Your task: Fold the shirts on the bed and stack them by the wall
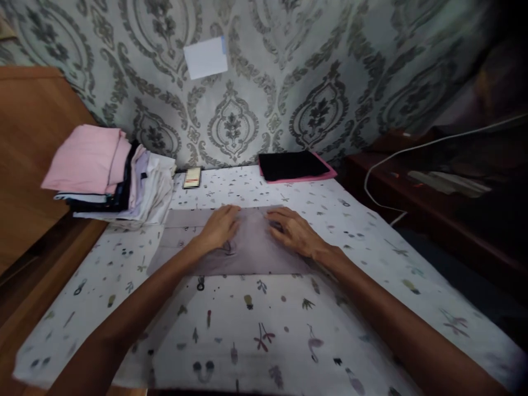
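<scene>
Fingers (235,212) reach the gray cloth's (256,242) far edge, open sheet (247,324) around.

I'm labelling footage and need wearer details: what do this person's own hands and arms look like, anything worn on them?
Both the left hand and the right hand are bare, without gloves; no sleeves show on the visible forearms.

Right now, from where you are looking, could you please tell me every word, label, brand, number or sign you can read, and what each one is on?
No text can be read.
Small rectangular item by the wall: its markings are too blurred to read.
White sheet on the wall: no legible writing.
Clothes pile, grey cloth and black folded cloth: no readable label.
Bed cover: only small printed pictures that I can make out.
</scene>
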Motion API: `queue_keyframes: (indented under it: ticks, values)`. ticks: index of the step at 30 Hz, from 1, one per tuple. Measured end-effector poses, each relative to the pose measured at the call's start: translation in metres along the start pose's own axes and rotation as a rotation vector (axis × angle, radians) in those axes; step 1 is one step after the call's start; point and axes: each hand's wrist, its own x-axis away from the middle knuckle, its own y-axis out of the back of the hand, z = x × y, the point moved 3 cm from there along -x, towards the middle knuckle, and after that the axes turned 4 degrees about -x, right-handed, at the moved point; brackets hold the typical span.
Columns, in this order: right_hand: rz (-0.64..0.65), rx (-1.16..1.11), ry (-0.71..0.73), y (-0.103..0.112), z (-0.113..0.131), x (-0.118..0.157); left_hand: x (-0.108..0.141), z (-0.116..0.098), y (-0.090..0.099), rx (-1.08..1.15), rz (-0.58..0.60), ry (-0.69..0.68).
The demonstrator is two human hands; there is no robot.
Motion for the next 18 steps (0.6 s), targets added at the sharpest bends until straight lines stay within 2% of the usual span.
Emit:
queue_keyframes:
  ticks: [2,4,6,9,14,18]
  values:
    - [0.019,0.019,0.036,-0.015,0.017,-0.009,0.019,-0.007,-0.002,-0.014,0.028,-0.033]
    - [0.068,0.046,0.055,-0.035,0.031,-0.017,0.035,-0.008,-0.006,-0.029,0.079,-0.009]
    - [0.117,0.088,0.045,-0.054,0.038,-0.020,0.048,-0.001,-0.009,-0.044,0.125,0.038]
    - [0.135,0.154,0.017,-0.073,0.037,-0.018,0.067,0.023,-0.008,-0.088,0.167,0.099]
    - [0.130,0.212,0.010,-0.075,0.032,-0.014,0.104,0.073,0.007,-0.204,0.166,0.222]
    - [0.136,0.200,0.014,-0.073,0.036,-0.015,0.129,0.099,0.018,-0.210,0.115,0.324]
